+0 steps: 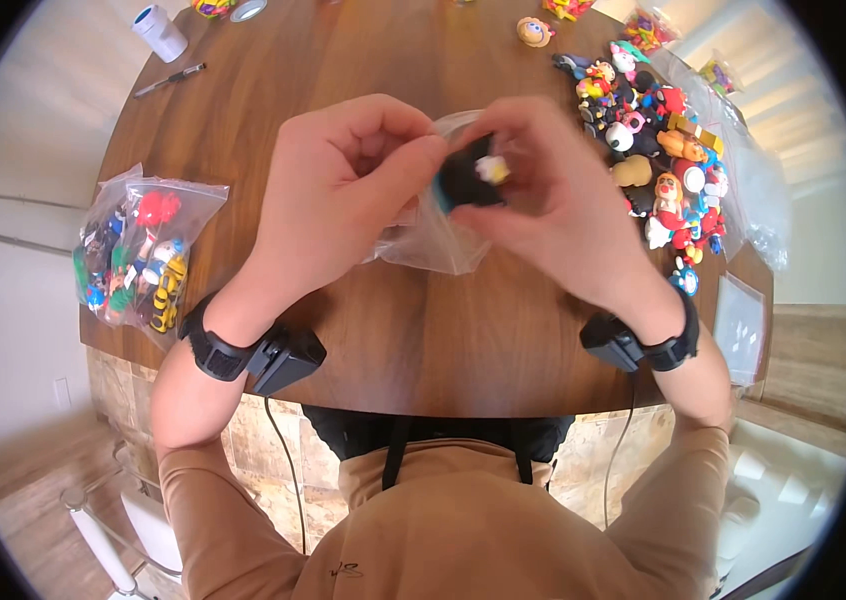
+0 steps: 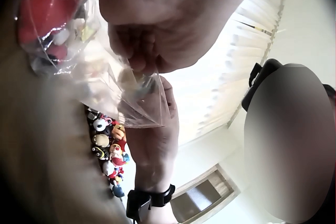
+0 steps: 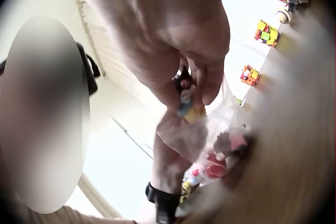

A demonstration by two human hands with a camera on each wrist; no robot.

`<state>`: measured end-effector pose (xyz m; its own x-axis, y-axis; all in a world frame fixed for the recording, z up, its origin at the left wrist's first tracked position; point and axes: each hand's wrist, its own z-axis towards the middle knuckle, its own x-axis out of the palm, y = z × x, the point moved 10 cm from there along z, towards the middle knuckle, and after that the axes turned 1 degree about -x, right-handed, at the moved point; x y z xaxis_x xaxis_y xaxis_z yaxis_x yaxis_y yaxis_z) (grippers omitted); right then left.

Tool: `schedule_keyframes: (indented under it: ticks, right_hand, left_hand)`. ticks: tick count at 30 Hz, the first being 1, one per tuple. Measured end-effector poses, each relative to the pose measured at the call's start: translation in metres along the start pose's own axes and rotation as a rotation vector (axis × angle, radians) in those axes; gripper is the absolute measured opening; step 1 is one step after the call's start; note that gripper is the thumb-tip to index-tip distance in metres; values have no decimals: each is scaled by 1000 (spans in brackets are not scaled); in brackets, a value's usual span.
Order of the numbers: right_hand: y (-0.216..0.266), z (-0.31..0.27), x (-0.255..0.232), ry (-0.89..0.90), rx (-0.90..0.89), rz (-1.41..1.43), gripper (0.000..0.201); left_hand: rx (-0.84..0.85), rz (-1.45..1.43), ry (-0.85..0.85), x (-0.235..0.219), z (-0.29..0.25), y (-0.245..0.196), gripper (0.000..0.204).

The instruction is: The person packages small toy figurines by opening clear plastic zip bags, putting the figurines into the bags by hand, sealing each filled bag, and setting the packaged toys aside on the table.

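A small dark figurine with white and yellow parts is pinched between the thumb and fingers of my right hand. Beside it my left hand pinches the upper edge of a clear plastic bag. In the right wrist view the figurine is at the bag's mouth, and red and dark toys show through the bag. The left wrist view shows the left hand holding the bag with a red toy inside.
A filled bag of figurines lies at the table's left. Many loose figurines are piled at the right, beside clear bags. A pen, a white cup and a round head-shaped toy are farther back.
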<state>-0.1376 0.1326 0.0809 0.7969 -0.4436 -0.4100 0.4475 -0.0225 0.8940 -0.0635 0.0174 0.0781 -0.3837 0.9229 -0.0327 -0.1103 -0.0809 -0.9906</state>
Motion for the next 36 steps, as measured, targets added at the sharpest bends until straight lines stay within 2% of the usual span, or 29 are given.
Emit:
schedule_keyframes:
  ticks: [1, 2, 3, 5, 8, 9, 10, 11, 12, 13, 14, 15, 18, 20, 21, 22, 24, 25, 27, 28, 29, 31, 33, 35, 36]
  right_hand:
    - [4, 1, 5, 11, -48, -181, 58]
    - [14, -3, 10, 7, -100, -191, 43]
    - [13, -3, 9, 12, -99, -196, 43]
    - [35, -10, 6, 21, -365, -484, 32]
    - [32, -10, -20, 63, -255, -639, 27]
    - [28, -11, -31, 17, -327, -736, 33]
    - [11, -9, -40, 110, -196, -871, 33]
    - [-6, -12, -50, 203, -65, -999, 33]
    - [-10, -18, -59, 209, -65, -1002, 33]
    - [-27, -26, -64, 311, 3, -1122, 34]
    - [-44, -34, -66, 412, 71, -1237, 36]
    - [-50, -37, -66, 414, 67, -1230, 36]
    - [-52, -38, -65, 365, -35, -1274, 30]
    - [-49, -40, -64, 424, -50, -1293, 26]
    - [-45, -40, -66, 426, -57, -1292, 26]
    - [-33, -37, -71, 331, -67, -1170, 25]
    - [-8, -34, -79, 189, -77, -907, 24]
    - [-2, -34, -76, 194, -76, -905, 24]
    - [4, -34, -83, 58, 12, -218, 24]
    - [9, -34, -75, 17, -9, -53, 23]
    - [9, -30, -66, 15, -9, -51, 23]
    - [-4, -23, -42, 29, 70, 232, 23]
    - [-1, -13, -20, -26, -67, -63, 25]
    - [-5, -12, -14, -47, -114, 35, 25]
    - [-1, -12, -18, -22, -122, -80, 26]
  left_hand:
    - [5, -1, 1, -2, 1, -1, 13]
    - [22, 3, -6, -6, 1, -3, 13]
    - [38, 4, -14, -9, 0, -3, 13]
    - [39, -8, -33, -13, 0, -4, 12]
    - [46, -26, -1, -5, 1, 0, 12]
    - [36, -13, 26, -1, 0, 4, 12]
    - [36, -25, 25, 2, -1, 8, 12]
    - [33, 63, 103, 12, -2, 14, 10]
    - [30, 154, 181, 21, -4, 19, 8]
    - [28, 151, 175, 22, -4, 20, 8]
    - [13, 260, 246, 30, -6, 24, 9]
    - [-4, 373, 321, 37, -8, 29, 10]
    - [56, 461, 286, 38, -8, 23, 11]
    - [35, 405, 262, 35, -6, 28, 13]
    - [24, 343, 238, 31, -4, 28, 14]
    - [23, 345, 231, 29, -2, 27, 14]
    - [-56, 111, 155, 19, 1, 24, 10]
    - [-61, 109, 153, 18, 1, 24, 10]
    - [7, 128, 104, 13, 2, 15, 9]
    - [5, 129, 106, 14, 2, 17, 9]
    - [-5, 110, 102, 14, 1, 20, 10]
    - [-13, 93, 101, 15, 0, 19, 10]
    - [26, 85, 48, 13, 0, 10, 10]
    - [58, 91, 52, 10, 0, 8, 10]
    - [87, 98, 53, 9, -1, 7, 9]
